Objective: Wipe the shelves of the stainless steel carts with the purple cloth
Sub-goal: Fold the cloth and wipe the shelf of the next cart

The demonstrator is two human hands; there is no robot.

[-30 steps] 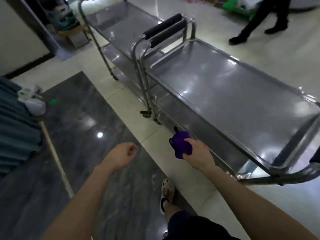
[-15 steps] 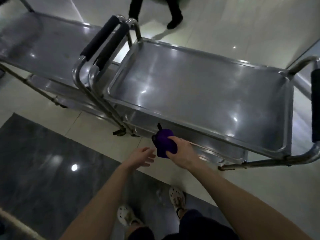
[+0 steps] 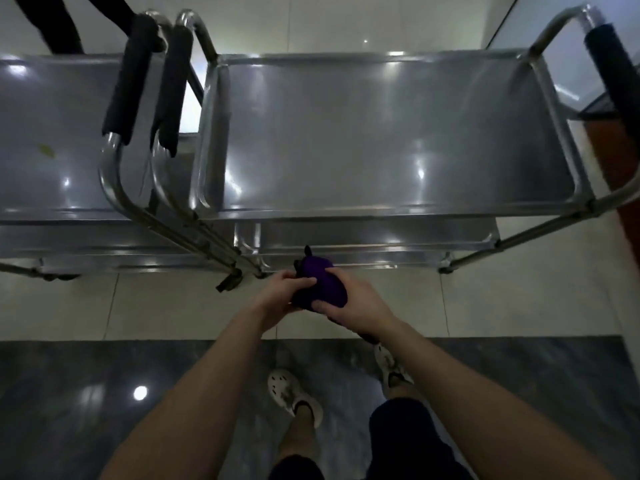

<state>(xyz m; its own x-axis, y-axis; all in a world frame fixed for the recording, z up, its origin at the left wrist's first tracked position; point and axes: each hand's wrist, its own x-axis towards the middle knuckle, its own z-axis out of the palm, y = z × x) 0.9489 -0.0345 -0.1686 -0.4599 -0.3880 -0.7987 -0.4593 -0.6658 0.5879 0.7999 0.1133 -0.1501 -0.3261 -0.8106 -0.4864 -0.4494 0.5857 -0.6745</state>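
A bunched purple cloth [image 3: 323,282] is held in front of me by both hands, just below the near edge of the carts. My right hand [image 3: 356,303] grips it from the right, thumb underneath. My left hand [image 3: 282,294] pinches its left side. Straight ahead stands a stainless steel cart, its top shelf [image 3: 381,133] bare and shiny, with a lower shelf [image 3: 374,240] showing under the near rim. A second steel cart [image 3: 52,133] stands to the left, with a small yellowish scrap on its top shelf.
Black foam handles [image 3: 149,81] of both carts meet between them; another handle [image 3: 616,74] is at far right. A person's dark trouser legs [image 3: 65,19] stand behind the left cart. Pale tile lies under the carts, dark marble under my feet [image 3: 294,393].
I have turned to face the right cart squarely. My left hand came across from empty air and took hold of the cloth, which only my right hand held before.
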